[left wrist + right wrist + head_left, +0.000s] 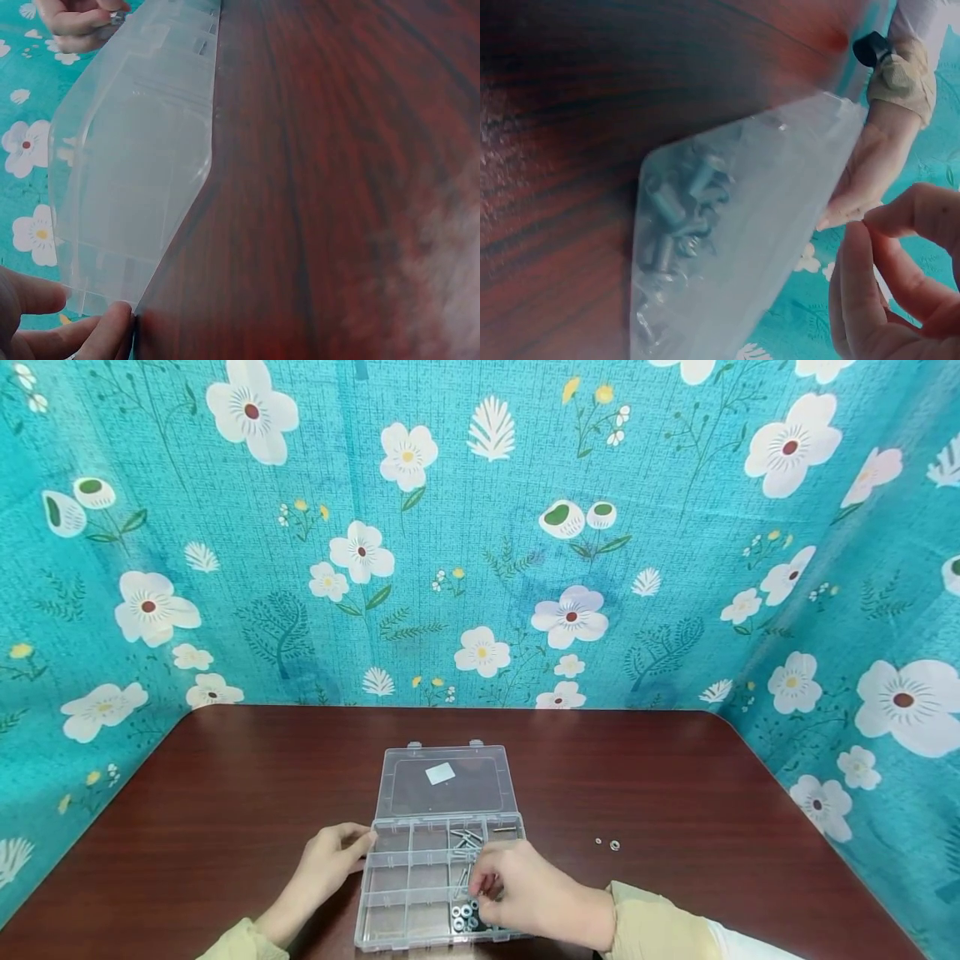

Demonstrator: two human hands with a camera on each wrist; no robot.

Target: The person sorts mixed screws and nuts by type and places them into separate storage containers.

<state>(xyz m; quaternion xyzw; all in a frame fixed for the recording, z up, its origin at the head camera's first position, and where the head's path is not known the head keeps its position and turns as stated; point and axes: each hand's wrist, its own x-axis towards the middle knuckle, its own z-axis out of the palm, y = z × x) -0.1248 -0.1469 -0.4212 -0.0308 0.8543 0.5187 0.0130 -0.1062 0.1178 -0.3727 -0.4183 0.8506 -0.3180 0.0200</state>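
Observation:
A clear plastic compartment box stands on the table with its lid folded back. My left hand holds the box's left edge. In the left wrist view, its thumb and fingers pinch the rim at a corner. Over the right-hand compartments is my right hand, thumb and index fingertips together. A small silvery metal piece shows at those fingertips in the left wrist view; its kind is unclear. Beneath and beside this hand are metal nuts in a front compartment and screws farther back.
Two small ring-shaped metal pieces, one of them larger, lie on the dark wooden table right of the box. A brass-coloured pin sits in the back right compartment. Behind the table hangs a teal flowered cloth.

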